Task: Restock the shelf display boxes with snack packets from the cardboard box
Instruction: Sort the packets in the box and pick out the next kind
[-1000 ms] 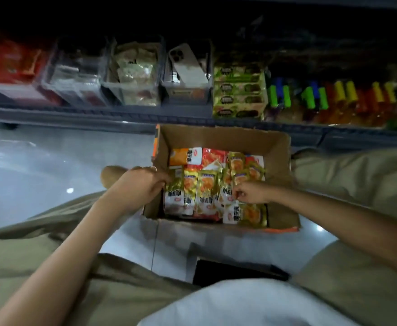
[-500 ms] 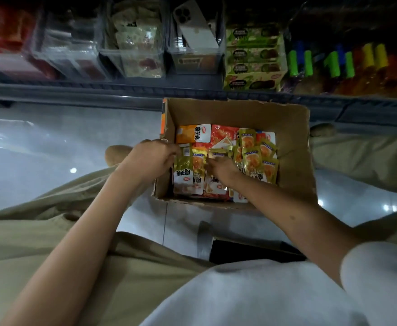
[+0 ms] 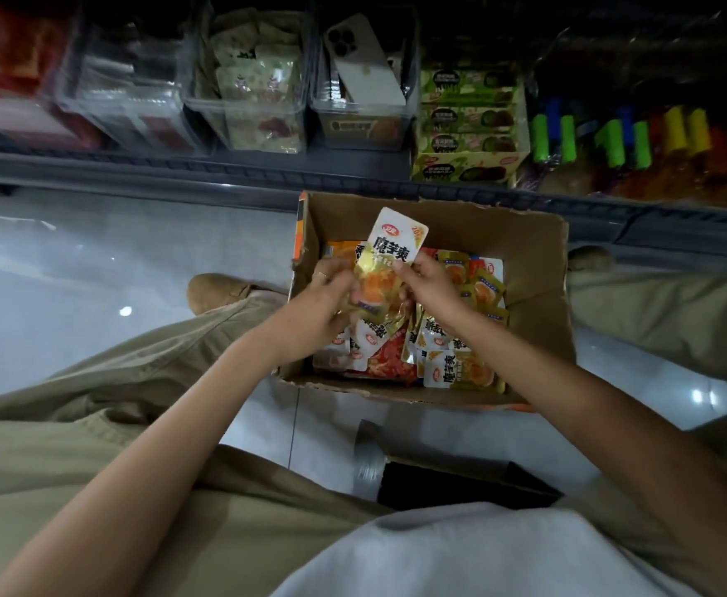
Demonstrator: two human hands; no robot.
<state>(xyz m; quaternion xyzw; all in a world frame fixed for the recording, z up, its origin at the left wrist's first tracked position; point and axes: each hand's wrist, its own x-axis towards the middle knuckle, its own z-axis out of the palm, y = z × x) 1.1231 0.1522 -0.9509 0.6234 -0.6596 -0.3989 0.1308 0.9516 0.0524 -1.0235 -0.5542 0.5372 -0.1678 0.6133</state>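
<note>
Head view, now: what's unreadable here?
All head view:
- Count of held packets, hidden by left hand and right hand.
- Floor of box, covered by loose packets.
- Contents of left clear bins, dark and blurred.
- What lies behind phone, blocked by it.

both hands, left hand (image 3: 316, 305) and right hand (image 3: 428, 282), grip snack packets (image 3: 389, 260) above cardboard box (image 3: 534, 269).

The person wears khaki trousers (image 3: 95, 445), tan shoes (image 3: 215, 290), pale top (image 3: 482, 553), ring (image 3: 321, 275)
</note>
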